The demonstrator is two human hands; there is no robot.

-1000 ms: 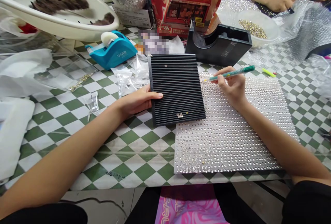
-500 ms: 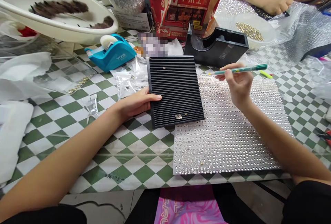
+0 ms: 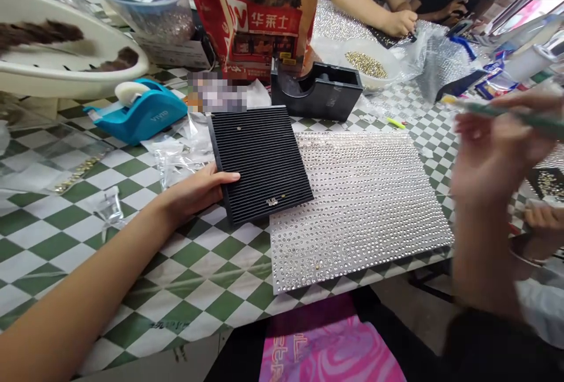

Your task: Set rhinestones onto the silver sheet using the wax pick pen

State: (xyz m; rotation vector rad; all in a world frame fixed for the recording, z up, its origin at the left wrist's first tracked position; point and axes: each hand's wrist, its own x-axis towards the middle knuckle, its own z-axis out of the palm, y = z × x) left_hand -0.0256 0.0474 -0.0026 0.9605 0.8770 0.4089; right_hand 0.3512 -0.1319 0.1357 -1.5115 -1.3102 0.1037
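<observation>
Two grips: left hand (image 3: 196, 194) clamped on the left edge of a ridged black board (image 3: 259, 161), mid-frame, thumb over the ridges; right hand (image 3: 502, 153), blurred at right, closed around a green pen (image 3: 484, 109), yellow tip toward the left. On the board, a few small stones (image 3: 272, 201). Partly behind its right side, a sheet of shiny stones (image 3: 361, 205), flat on the checkered table (image 3: 176, 288); touching or apart, impossible to tell. Beyond the board, a black tape dispenser (image 3: 335, 99); to its left, a blue tape dispenser (image 3: 147, 113). Farther back, a red bag (image 3: 273, 26) at upper centre, and a bowl of gold beads (image 3: 393, 76) near another person's hand (image 3: 403, 22).
</observation>
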